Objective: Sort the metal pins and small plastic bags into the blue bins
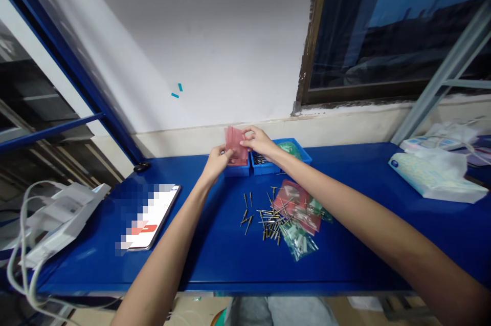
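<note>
A small red translucent plastic bag (235, 143) is held up between both hands over the left blue bin (237, 170). My left hand (218, 163) pinches its lower left side. My right hand (258, 143) grips its right side near the top, fingers closed. Just right of it, a second blue bin (264, 168) holds dark metal pieces and a green bag (289, 149). Below my hands, several pop rivets (273, 223) with thin shafts lie in a loose pile. Filled red bags (292, 197) and a clear bag with pale pieces (301, 241) lie against the pile.
A phone (159, 218) lies on the blue table (218, 259) at left, beside a white power strip (65, 223) with cables. A tissue pack (433, 175) sits at right. The wall (230, 49) and a window (383, 34) stand behind the table.
</note>
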The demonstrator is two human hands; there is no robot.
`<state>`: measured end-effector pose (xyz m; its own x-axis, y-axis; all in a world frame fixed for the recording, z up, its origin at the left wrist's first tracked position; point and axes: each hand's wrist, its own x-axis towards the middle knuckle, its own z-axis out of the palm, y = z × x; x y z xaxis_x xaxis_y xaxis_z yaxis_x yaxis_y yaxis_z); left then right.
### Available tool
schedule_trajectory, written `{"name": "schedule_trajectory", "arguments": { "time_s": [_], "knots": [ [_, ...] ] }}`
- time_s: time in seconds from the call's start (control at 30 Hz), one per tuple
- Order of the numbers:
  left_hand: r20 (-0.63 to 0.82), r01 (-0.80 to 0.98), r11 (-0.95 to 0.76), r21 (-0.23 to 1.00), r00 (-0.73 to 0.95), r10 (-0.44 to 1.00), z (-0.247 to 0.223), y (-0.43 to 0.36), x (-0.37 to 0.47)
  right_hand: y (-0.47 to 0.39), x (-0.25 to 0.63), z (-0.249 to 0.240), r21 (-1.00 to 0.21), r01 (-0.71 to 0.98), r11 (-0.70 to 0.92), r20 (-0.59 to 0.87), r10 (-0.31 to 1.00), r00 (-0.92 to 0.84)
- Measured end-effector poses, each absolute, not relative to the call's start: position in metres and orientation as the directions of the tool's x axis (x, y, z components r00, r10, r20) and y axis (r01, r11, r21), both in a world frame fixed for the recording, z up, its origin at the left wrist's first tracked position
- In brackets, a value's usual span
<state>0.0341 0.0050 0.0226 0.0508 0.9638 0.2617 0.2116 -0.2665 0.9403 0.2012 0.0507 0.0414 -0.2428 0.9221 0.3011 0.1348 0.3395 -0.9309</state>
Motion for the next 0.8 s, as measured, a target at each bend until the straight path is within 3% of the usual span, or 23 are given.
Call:
{"name": "schedule_trajectory", "arguments": {
  "time_s": [0.1, 0.17, 0.27, 0.4, 0.53, 0.63, 0.8],
  "knots": [
    [0.335, 0.332, -0.316, 0.889, 0.001, 0.942, 0.023, 0.005, 0.028, 0.055, 0.195, 0.035, -0.911, 0.185, 0.369, 0.335, 0.923, -0.192],
    [0.404, 0.486, -0.325, 0.812, -0.066, 0.912, 0.022, 0.005, 0.024, 0.056, 0.192, 0.032, -0.852, 0.341, 0.396, 0.351, 0.917, -0.19],
    [0.45, 0.663, -0.295, 0.688, -0.071, 0.89, 0.019, 0.005, 0.019, 0.056, 0.191, 0.029, -0.706, 0.554, 0.441, 0.355, 0.897, -0.262],
    [0.467, 0.839, -0.247, 0.484, -0.01, 0.884, 0.013, 0.007, 0.012, 0.053, 0.191, 0.029, -0.585, 0.628, 0.513, 0.338, 0.858, -0.386],
    [0.431, 0.88, -0.219, 0.422, 0.018, 0.902, 0.008, 0.013, 0.004, 0.054, 0.192, 0.031, -0.454, 0.708, 0.542, 0.295, 0.841, -0.454],
    [0.366, 0.875, -0.223, 0.43, 0.057, 0.929, 0.007, 0.017, 0.001, 0.053, 0.193, 0.035, -0.285, 0.781, 0.556, 0.222, 0.831, -0.51],
    [0.281, 0.906, -0.212, 0.367, 0.109, 0.953, 0.007, 0.022, 0.005, 0.043, 0.189, 0.044, -0.108, 0.873, 0.475, 0.083, 0.88, -0.468]
  ]
}}
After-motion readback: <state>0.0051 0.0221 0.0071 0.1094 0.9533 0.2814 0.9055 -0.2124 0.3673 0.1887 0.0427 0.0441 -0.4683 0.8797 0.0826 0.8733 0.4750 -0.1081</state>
